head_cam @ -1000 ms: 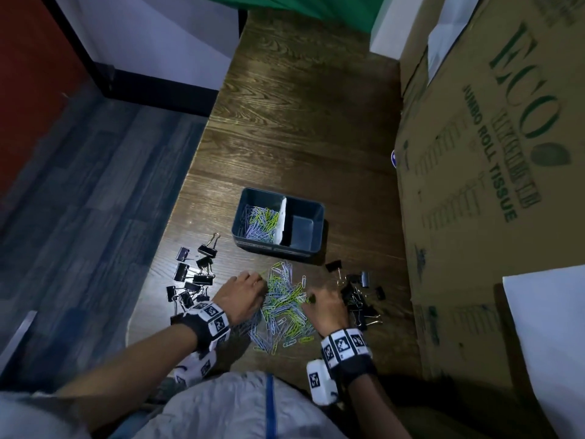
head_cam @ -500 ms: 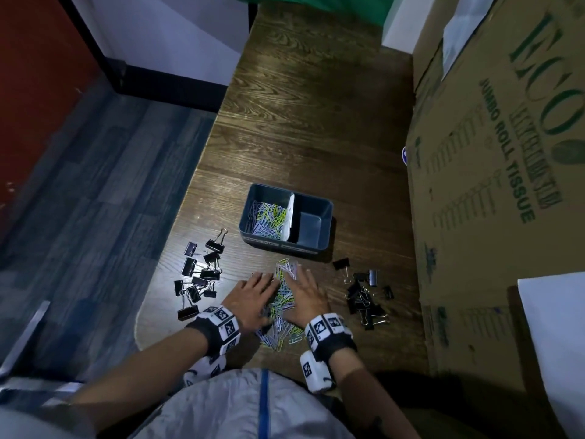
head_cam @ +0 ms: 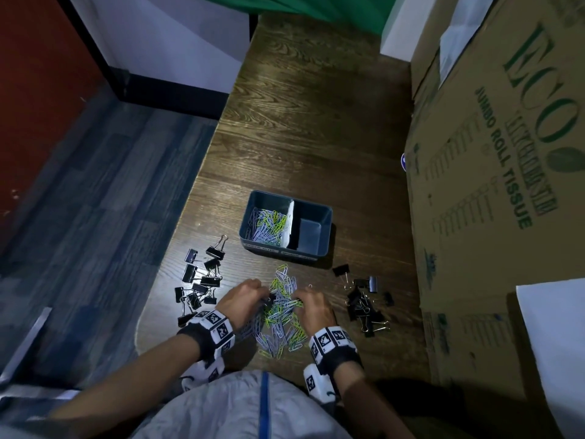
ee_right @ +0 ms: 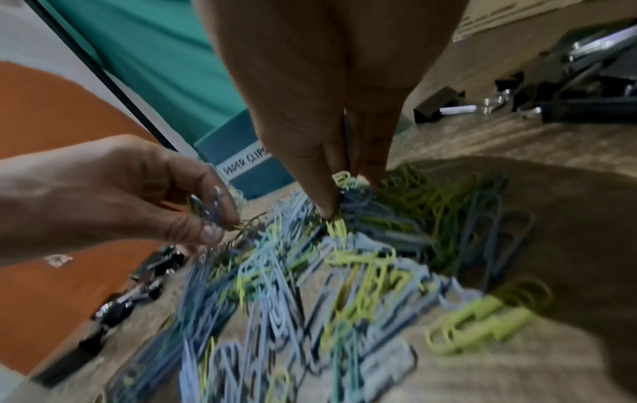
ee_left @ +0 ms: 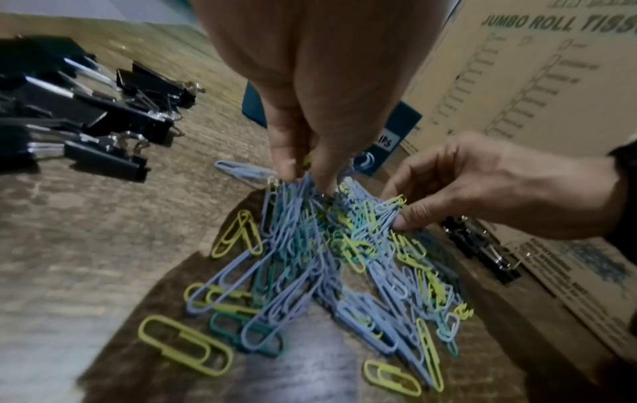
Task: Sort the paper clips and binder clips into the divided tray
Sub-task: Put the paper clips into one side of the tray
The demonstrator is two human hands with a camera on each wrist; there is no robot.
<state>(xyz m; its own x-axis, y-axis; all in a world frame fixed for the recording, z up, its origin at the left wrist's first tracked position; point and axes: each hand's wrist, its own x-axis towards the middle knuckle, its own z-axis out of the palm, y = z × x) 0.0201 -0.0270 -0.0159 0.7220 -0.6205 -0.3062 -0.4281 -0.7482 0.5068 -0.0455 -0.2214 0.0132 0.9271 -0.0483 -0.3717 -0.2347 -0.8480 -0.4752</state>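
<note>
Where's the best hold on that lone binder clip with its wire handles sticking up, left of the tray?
Pinch the raised wire handles of the binder clip, coming from above. They stick up and away from its black body, clear of the neighbouring binder clips, so fingers likely fit round them.

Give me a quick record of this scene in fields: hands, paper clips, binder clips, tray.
left hand: pinching paper clips from the pile
right hand: pinching paper clips from the pile
paper clip pile: on table, between the hands
binder clips: two loose groups, either side of the pile
tray: left compartment has paper clips, right one empty
</note>
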